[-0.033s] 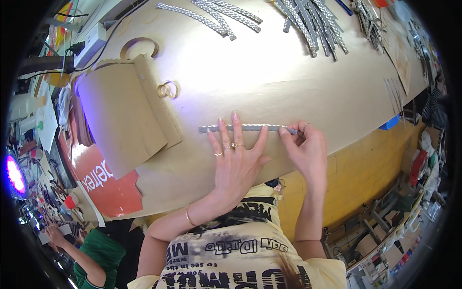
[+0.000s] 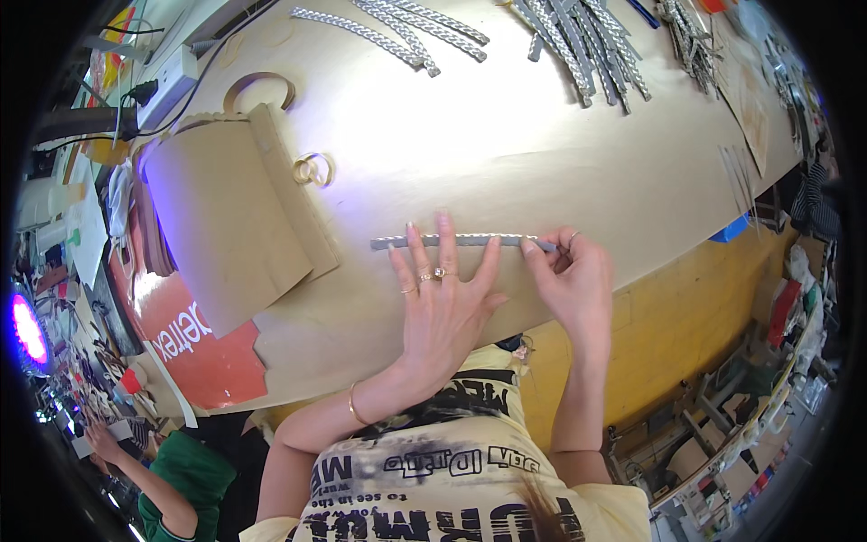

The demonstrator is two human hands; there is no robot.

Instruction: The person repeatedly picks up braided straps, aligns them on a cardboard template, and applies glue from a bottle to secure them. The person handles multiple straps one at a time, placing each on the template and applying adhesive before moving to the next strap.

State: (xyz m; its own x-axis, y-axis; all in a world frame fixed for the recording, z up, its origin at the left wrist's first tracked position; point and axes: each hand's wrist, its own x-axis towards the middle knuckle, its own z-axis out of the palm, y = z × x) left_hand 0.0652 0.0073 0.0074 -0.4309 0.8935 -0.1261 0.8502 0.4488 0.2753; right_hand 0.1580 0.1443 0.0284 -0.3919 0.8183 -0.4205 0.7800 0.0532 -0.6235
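Head cam view here, and both bare hands are on one narrow braided strip (image 2: 470,240), silvery along one edge and grey on the face. It lies crosswise on the brown-paper-covered table (image 2: 397,172), near the edge closest to the person. Left hand (image 2: 444,307) isn't gripping anything: it's palm down, fingers spread, fingertips pressed onto the strip. Right hand (image 2: 580,275) is the one with a real hold, pinching the strip's right end between thumb and fingers.

Container-wise it's pretty thin. There's a blue bin-like thing (image 2: 730,229) poking out by the table's right edge, mostly hidden, so I can't tell what's in it. Big folded brown sheet (image 2: 226,199) on the left is sort of a folder, with a few layers showing at its far edge, too covered to sort out. Down at the lower right there's a jumble (image 2: 722,452) of cardboard and odd bits around some racking, too small to pick apart.

Other stuff on the table: a few loose braided strips (image 2: 357,34) at the far side, a thick bunch of them (image 2: 596,54) to their right, a large tape ring (image 2: 260,78) and smaller tan rings (image 2: 330,170) just beside the folded sheet
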